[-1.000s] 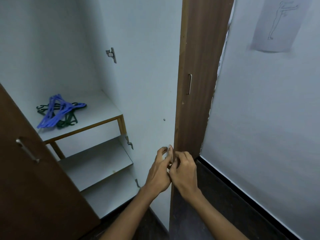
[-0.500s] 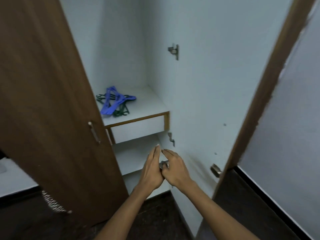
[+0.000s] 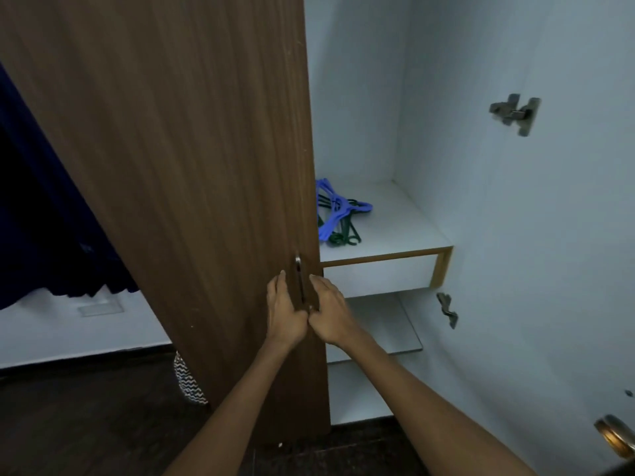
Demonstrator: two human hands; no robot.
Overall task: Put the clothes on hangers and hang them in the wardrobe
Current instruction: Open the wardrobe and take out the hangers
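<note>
Head view: brown wardrobe door (image 3: pixel 178 187) fills the left and centre of the frame, its top and left side cut off by the frame edge. Both hands meet at centre frame, on the door's right edge. Left hand (image 3: pixel 285 314) lies against the door face, fingers pointing up, just left of the metal door handle (image 3: pixel 299 280). Right hand (image 3: pixel 328 312) sits on the other side of the handle, fingers curled toward the door edge. The two hands touch at the thumbs. Whether either one really grips the handle or edge: can't tell, the fingertips are hidden behind the hands and the handle's lower end is covered.

Right of centre, the wardrobe interior is pale w/ a white shelf (image 3: pixel 395 228). On it lies a tangle of blue hangers (image 3: pixel 331 214) over dark green hangers (image 3: pixel 345 235); the door edge hides their left part, so no count possible. Below are two lower shelves (image 3: pixel 388 324), partly behind the right forearm.

On the right inner wall are two metal hinges, upper (image 3: pixel 515 113) and lower (image 3: pixel 447 309). At the lower right corner is a brass-coloured fitting (image 3: pixel 615 438), blurred and cut off.

Far left of frame: dark blue fabric (image 3: pixel 41 214), too dark to say what it is. At lower left, a zigzag-patterned item (image 3: pixel 188 383) peeks from behind the door, mostly hidden. No clothes clearly seen.
</note>
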